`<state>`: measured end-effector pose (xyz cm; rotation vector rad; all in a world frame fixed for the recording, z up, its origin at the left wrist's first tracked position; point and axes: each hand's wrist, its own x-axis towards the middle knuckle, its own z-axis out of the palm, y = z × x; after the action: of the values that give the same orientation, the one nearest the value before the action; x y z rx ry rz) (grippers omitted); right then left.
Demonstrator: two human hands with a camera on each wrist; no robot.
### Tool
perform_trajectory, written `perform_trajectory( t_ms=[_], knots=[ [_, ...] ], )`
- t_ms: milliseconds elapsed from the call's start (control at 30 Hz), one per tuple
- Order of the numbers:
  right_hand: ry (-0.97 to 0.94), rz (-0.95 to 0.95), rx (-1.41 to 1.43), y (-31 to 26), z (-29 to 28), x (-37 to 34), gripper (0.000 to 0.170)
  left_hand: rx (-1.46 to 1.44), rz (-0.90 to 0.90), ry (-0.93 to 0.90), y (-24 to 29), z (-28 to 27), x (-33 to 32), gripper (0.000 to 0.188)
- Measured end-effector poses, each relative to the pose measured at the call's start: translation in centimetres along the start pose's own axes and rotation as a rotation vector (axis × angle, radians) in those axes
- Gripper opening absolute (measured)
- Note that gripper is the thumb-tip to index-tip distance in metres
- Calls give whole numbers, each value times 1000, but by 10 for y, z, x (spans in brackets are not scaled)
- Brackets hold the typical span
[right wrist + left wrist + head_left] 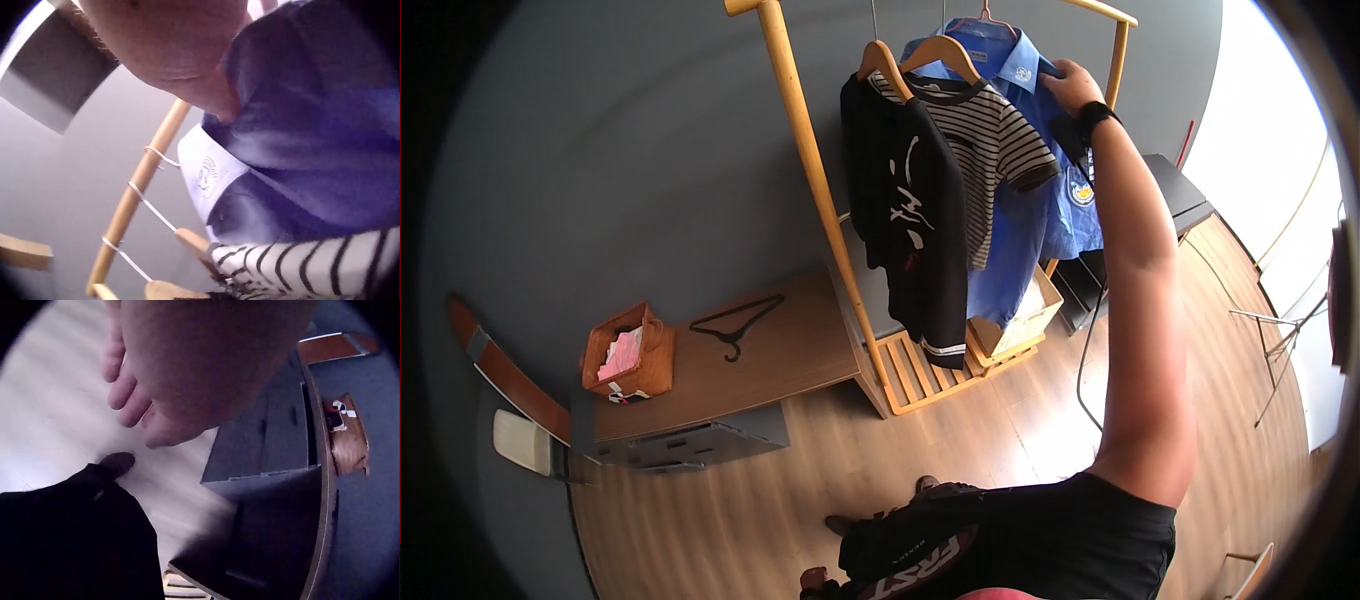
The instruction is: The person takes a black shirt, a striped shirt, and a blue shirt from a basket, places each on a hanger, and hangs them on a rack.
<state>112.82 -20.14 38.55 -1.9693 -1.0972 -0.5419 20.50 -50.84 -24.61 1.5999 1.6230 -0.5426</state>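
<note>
A blue collared shirt [1022,230] hangs on a pink hanger [988,14] from a wooden garment rack [792,110]. My right hand [1073,88] grips the shirt at its shoulder, beside the pale collar. In the right wrist view, the thumb of my right hand [181,56] presses into the blue cloth near the printed collar [209,169]. Next to it hang a striped T-shirt [970,130] and a black long-sleeved top [900,200], both on wooden hangers. Low at my side, my left hand [187,369] hangs with fingers loosely curled, holding nothing.
A black hanger [738,327] and a brown basket [628,352] with pink cloth lie on the low wooden cabinet [800,345]. At the rack's base stands a light box [1020,325]. A dark table [1185,195] stands behind my right arm, with a cable [1082,385] trailing down.
</note>
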Motion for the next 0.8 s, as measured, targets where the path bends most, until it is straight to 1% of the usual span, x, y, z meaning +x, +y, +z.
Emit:
perform_trajectory(
  t_ms=[33,67,100,133,167,200,233,267,300,333,367,400,433,467,500,533,567,633,700,733,767,800],
  knots=[
    [51,-45,64,7,-3,-6,46,-129,-42,58,2,-3,4,14],
    [208,-117,81,18,-11,-20,46,-258,-83,115,3,-3,7,14],
    [367,-192,96,18,-26,-52,46,-198,-37,104,0,-9,16,14],
    [479,-171,192,14,-37,-96,38,-139,10,96,-5,-14,27,15],
    [508,-132,155,26,-44,-137,33,-142,-17,87,-4,-15,31,15],
    [540,-91,245,48,-38,-181,30,-146,-43,78,1,-15,36,15],
    [530,-6,359,63,-29,-231,25,-148,-73,65,2,-15,37,16],
    [456,38,206,82,-19,-288,24,62,58,37,0,-17,40,18],
    [326,255,142,116,8,-355,24,272,192,8,-2,-18,45,20],
    [85,377,-61,158,41,-435,28,483,328,-21,-4,-19,52,22],
    [-210,388,-174,200,73,-535,37,471,359,-41,-6,-26,61,25],
    [-654,428,-357,256,111,-655,47,461,387,-62,-9,-34,70,28],
    [-1117,780,-205,240,96,-730,43,451,414,-84,-12,-41,78,31],
    [-1617,1079,-154,221,80,-802,41,381,339,-79,-16,-51,87,29],
    [-1874,1135,-155,193,57,-839,40,309,263,-74,-20,-63,98,28],
    [-2003,1055,-162,168,41,-862,40,234,187,-64,-21,-76,109,27],
    [-2078,893,-177,146,32,-880,41,27,60,10,-20,-87,118,28],
    [-2142,496,-237,114,30,-892,41,-388,-198,156,-17,-114,125,30],
    [-2129,83,-309,100,53,-895,43,-440,-40,230,-23,-136,132,36],
    [-2108,-136,-361,96,74,-894,44,-517,-30,217,-26,-142,138,36],
    [-2088,-368,-439,102,110,-894,45,-598,-22,205,-35,-143,148,36],
    [-2103,-646,-480,146,178,-932,42,-618,-47,213,-40,-145,152,36]
  ],
)
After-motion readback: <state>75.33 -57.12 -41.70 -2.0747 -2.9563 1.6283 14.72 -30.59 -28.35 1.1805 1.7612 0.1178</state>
